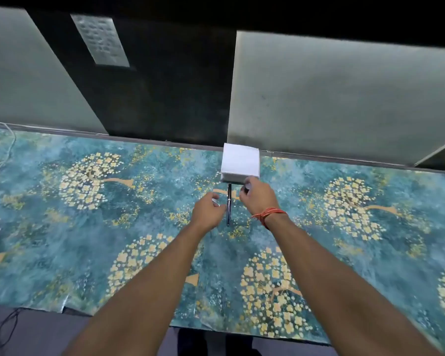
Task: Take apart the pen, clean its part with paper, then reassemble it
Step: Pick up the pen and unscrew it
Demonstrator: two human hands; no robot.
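Both hands flank the whole pen (228, 204), left hand (207, 211) & right hand (257, 199) loosely curled, empty: pinch barrel w/ left, twist cap w/ right.

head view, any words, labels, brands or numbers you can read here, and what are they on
Grey sheet on the dark wall: rows of print, too blurred to read.
Pen: no marking legible.
White paper stack: blank as far as shown.
Nothing else carries text.
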